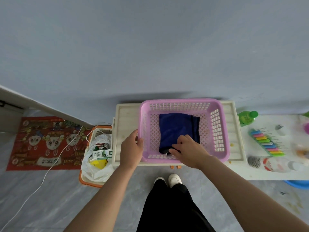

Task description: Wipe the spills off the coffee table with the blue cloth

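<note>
We are reaching into the basket [184, 104] on the table [127, 118], where the one cloth [177, 128] is lying folded on the mesh floor. Our right hand [189, 148] is curling onto its near edge, apparently pinching it; our left hand [132, 144] is gripping the basket's left rim. We are judging the cloth soft, light and limp, so a bunched edge is the place to hold. We are counting one cloth, one basket, two hands.
</note>
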`<state>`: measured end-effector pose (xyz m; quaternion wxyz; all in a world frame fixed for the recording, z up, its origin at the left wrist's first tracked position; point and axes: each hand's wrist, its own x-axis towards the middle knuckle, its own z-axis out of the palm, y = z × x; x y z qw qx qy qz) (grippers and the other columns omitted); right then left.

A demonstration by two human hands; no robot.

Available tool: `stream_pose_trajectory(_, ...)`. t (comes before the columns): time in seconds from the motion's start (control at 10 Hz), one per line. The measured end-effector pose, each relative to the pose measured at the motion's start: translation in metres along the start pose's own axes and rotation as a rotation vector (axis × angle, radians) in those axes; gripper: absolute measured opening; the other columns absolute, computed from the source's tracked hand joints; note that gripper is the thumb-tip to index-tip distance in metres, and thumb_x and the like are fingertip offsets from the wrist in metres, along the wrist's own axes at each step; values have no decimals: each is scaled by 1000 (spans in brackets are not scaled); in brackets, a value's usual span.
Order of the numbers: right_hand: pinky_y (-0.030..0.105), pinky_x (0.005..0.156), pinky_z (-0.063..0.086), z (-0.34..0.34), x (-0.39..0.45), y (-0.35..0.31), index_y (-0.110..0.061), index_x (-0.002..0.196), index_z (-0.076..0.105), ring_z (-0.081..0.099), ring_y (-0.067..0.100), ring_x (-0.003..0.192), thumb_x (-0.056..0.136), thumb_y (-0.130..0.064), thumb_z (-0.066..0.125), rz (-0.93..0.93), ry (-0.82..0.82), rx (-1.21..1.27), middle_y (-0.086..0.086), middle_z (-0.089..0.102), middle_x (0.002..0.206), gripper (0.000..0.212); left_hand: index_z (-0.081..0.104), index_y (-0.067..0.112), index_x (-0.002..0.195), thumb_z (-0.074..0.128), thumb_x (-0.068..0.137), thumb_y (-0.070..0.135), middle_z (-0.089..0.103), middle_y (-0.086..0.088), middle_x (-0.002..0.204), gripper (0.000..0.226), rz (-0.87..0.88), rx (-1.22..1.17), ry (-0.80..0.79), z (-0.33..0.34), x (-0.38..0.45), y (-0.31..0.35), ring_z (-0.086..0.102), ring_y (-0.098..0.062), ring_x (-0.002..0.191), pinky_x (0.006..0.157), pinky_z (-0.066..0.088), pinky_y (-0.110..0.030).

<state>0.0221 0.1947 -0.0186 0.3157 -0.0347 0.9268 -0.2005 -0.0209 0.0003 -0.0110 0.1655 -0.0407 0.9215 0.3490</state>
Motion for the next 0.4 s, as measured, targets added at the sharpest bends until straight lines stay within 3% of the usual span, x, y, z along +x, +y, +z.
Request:
stream_pose_trajectory(0.2, 38, 96, 41, -7, -10, 1, -12, 122, 52, 46, 25, 112, 97, -39, 31, 25, -57, 97, 7, 48, 120, 42, 48, 7, 120, 36, 97, 15, 62, -15, 112, 27, -22, 83, -98, -5, -8, 6, 61, -32, 100, 84, 51, -45)
stream_pose_trajectory(0.3, 33, 96, 40, -17, -21, 3, -11, 127, 50, 50, 26, 112, 97, -35, 35, 73, -5, 213, 7, 50, 124, 42, 41, 2, 129, 37, 98, 18, 55, -16, 126, 35, -74, 85, -74, -13, -16, 13, 57, -31, 110, 90, 48, -42)
stream_pose_trajectory(0.4, 34, 91, 42, -19, -38, 6, -4, 117, 57, 56, 27, 104, 96, -29, 41, 119, 118, 368, 13, 58, 119, 36, 50, 8, 124, 38, 98, 20, 60, -2, 116, 31, -5, -4, -15, -23, -35, 19, 57, -18, 105, 83, 43, -28)
